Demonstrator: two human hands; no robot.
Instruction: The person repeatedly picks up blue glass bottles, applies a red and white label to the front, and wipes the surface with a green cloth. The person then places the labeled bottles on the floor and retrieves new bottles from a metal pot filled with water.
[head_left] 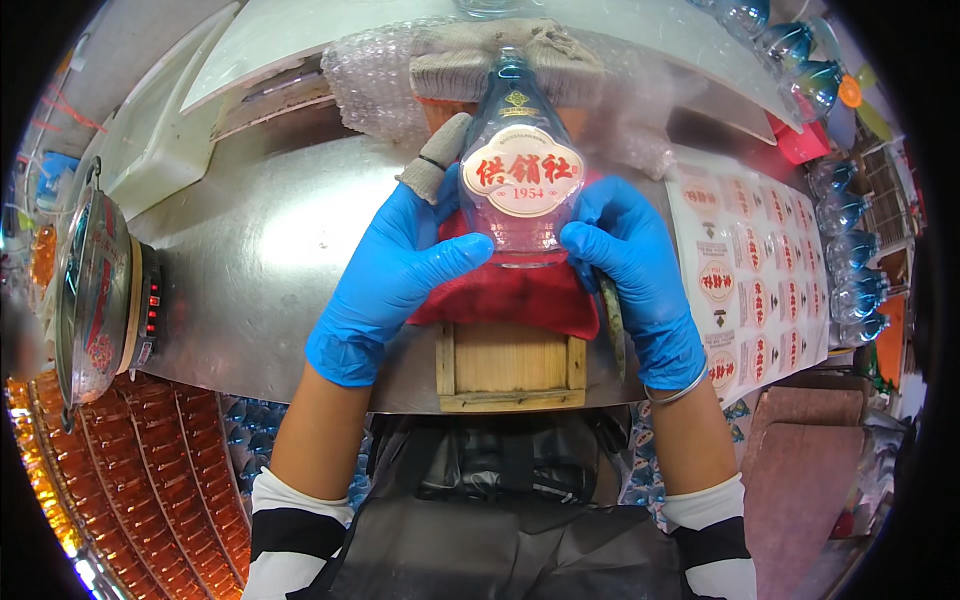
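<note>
A clear blue-tinted glass bottle (520,236) leans back, neck pointing away, with a cream label with red characters on its front. My left hand (405,255), in a blue glove, closes on its left side, thumb at the base; a knitted grey sleeve (432,160) covers one finger. My blue-gloved right hand (635,255) grips the lower right side, and a thin, greenish flat strip (612,325) hangs from under that palm. Beneath the bottle lies a red cloth (510,302), over a wooden frame (510,401). Behind the neck sits a folded grey cloth (445,75).
A sheet of printed labels (755,285) lies on the metal table (250,300) at right. At far left, a lidded pan (95,285) stands by a lit control panel (150,310). Bubble wrap (370,75) and a white bin (155,125) are behind. Blue bottles (850,250) line the right; amber bottles (150,460) fill the lower left.
</note>
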